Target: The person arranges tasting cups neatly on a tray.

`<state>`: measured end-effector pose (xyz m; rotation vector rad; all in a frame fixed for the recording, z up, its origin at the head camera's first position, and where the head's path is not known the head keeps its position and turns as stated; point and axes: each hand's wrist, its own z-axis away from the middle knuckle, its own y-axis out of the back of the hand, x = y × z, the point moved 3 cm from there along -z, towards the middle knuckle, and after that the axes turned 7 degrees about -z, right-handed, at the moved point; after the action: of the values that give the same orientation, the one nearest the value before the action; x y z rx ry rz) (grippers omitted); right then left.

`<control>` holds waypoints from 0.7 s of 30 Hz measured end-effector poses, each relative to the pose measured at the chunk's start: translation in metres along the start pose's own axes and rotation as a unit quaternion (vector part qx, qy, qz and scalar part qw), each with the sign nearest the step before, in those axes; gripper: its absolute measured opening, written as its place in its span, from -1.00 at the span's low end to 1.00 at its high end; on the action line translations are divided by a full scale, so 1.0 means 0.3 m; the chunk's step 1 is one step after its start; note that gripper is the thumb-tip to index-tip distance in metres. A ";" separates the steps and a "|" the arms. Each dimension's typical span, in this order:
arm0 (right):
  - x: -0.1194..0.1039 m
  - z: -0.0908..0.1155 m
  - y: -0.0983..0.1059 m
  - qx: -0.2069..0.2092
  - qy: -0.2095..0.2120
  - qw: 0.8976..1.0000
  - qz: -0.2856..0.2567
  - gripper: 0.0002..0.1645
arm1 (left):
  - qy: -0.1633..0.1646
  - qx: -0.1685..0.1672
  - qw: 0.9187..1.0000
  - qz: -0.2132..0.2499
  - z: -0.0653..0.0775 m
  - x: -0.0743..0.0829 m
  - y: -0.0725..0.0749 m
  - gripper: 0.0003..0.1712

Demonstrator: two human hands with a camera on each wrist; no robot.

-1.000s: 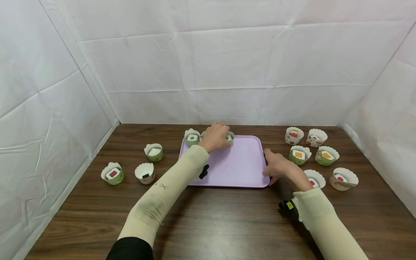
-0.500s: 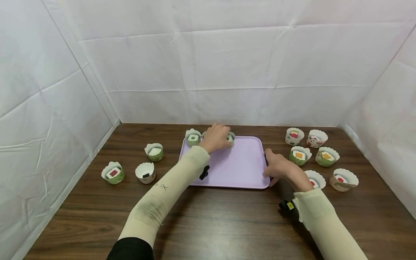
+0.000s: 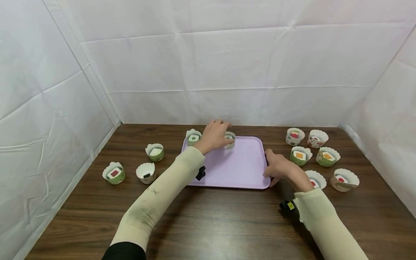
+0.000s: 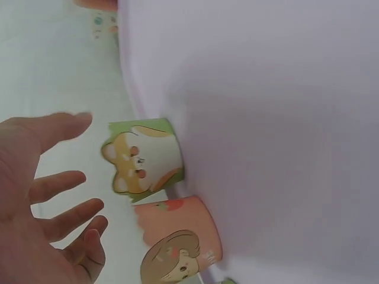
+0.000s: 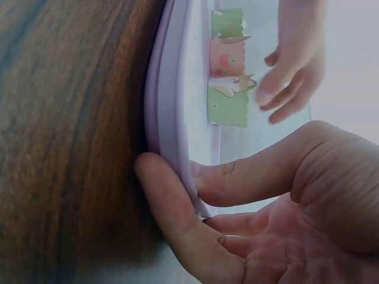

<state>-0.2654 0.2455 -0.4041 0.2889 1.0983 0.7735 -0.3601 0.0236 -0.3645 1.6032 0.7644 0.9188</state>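
A lilac tray [image 3: 235, 166] lies on the wooden table, its right rim pinched between the thumb and fingers of my right hand [image 3: 280, 165]. Along the tray's far side stand paper cups; the left wrist view shows a green one with a dog print [image 4: 151, 157] beside a pink one [image 4: 186, 239]. My left hand [image 3: 212, 138] hovers over this row, fingers spread and apart from the cups. In the head view it hides the middle cup, while a left cup [image 3: 194, 137] and a right cup [image 3: 230, 140] show on either side.
Left of the tray are several paper cups, among them a green cup [image 3: 114, 173] and a pale cup [image 3: 146, 173]. Several more stand on the right, one green cup [image 3: 299, 156] close to my right hand. White sheeting [image 3: 227, 72] encloses the back and sides.
My left hand has let go of the right-hand cup at the tray's far side and drawn slightly up and left, its fingers opening. The right hand keeps its hold on the tray.
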 end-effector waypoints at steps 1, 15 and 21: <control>0.000 -0.001 0.000 0.000 0.000 1.000 0.003 0.05 | 0.000 0.007 1.000 0.008 0.012 -0.002 0.009 -0.33; 0.004 0.002 0.002 0.008 0.002 1.000 0.018 0.00 | -0.005 0.115 0.989 0.096 0.225 -0.094 0.014 -0.53; 0.000 0.002 -0.002 0.005 0.007 1.000 0.010 0.01 | 0.005 0.156 0.984 0.089 0.308 -0.149 0.035 -0.49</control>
<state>-0.2647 0.2453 -0.4043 0.3045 1.1138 0.7881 -0.3016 -0.0610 -0.3726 1.9671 0.8113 0.9690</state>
